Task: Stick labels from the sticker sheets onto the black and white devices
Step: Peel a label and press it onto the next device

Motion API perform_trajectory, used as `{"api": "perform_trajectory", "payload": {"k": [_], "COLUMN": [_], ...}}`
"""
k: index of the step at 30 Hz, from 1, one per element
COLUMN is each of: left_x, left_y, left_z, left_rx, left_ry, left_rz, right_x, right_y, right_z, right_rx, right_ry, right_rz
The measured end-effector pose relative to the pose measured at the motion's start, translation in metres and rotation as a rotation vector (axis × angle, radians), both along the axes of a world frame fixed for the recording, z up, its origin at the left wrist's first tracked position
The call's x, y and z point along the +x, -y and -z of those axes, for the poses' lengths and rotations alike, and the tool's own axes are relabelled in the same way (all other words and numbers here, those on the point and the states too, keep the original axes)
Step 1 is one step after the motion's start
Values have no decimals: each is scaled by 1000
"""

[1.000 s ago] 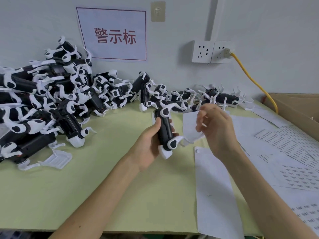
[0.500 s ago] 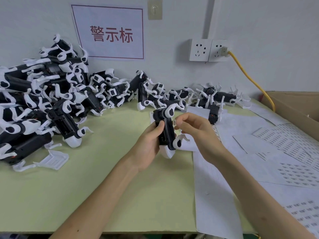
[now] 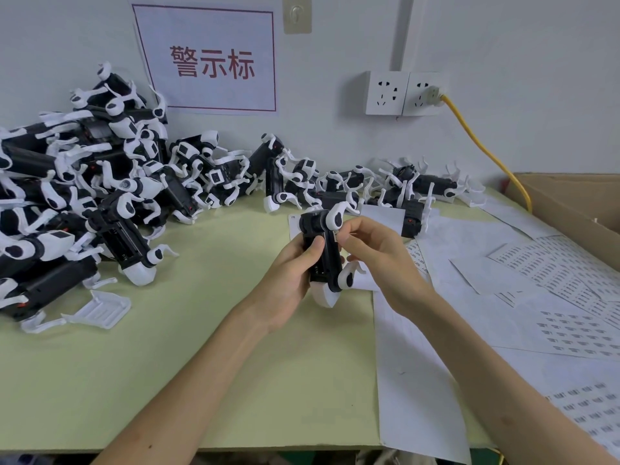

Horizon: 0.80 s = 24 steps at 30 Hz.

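Device [image 3: 323, 260] stood upright, half hidden by the left hand [image 3: 288, 280] clamped round it; right hand [image 3: 372, 253] pinched its upper edge, whatever lay under those fingertips [image 3: 345, 235] indiscernible.

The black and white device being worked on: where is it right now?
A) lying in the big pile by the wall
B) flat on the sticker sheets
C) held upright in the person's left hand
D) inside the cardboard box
C: the left hand grips the device upright above the green table, while the right hand pinches at its upper side.
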<state>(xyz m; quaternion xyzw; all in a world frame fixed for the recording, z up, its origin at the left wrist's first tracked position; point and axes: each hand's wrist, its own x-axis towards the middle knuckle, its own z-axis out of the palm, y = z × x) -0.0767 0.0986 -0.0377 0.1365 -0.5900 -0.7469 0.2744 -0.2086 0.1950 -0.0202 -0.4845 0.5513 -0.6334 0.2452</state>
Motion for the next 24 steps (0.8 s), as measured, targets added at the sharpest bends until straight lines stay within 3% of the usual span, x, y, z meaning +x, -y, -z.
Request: {"api": "perform_trajectory", "payload": {"k": [24], "left_x": [0], "left_y": [2], "left_z": [3], "left_rx": [19], "left_ry": [-42], "left_rz": [40], "right_x": [8], "right_y": [1], "right_z": [1], "right_rx": [49], "right_ry": [100], "right_rz": [29]}}
